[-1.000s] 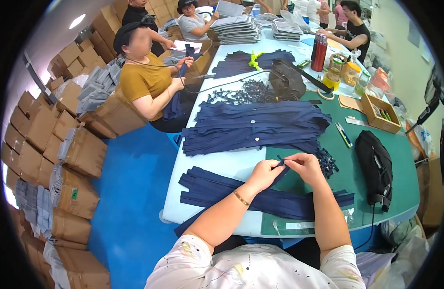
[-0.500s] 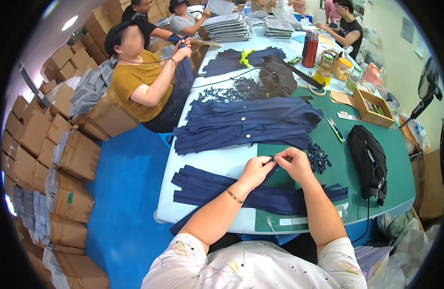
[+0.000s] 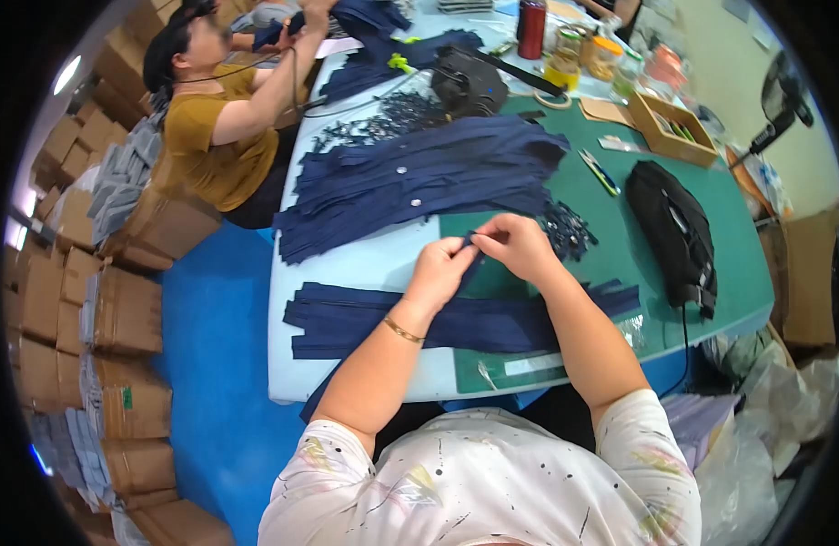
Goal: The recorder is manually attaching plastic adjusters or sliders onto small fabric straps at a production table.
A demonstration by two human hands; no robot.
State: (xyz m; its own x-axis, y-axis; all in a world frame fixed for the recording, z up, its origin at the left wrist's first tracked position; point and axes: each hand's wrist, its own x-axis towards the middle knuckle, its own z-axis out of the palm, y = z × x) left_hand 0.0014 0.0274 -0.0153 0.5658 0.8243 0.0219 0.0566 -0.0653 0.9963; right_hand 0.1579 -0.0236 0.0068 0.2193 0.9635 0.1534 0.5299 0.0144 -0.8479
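So both hands are up over the counter (image 3: pixel 731 273), fingertips nearly meeting, pinching the same navy strip (image 3: pixel 474 266). The left hand (image 3: pixel 440 270) is curled in with thumb and finger closed on it; the right hand (image 3: pixel 518 246) has a tight thumb-and-finger pinch right at the top. Fingers cover most of that end, so can't really tell what it looks like.

Strip's long axis: top points away from the person, and from there it slants back toward them and a bit left, ducking behind the left hand. There's a navy tail (image 3: pixel 318 393) poking out at the near edge, left of the forearm, but no clue if it's the same piece.

Under the wrists there's a flat navy bundle (image 3: pixel 497 325) lying pretty much left to right, so the held strip cuts across it. The bigger navy pile (image 3: pixel 438 177) beyond also runs sideways, right end angled farther away. Clump of small dark bits (image 3: pixel 570 230) sits just beside the right hand.
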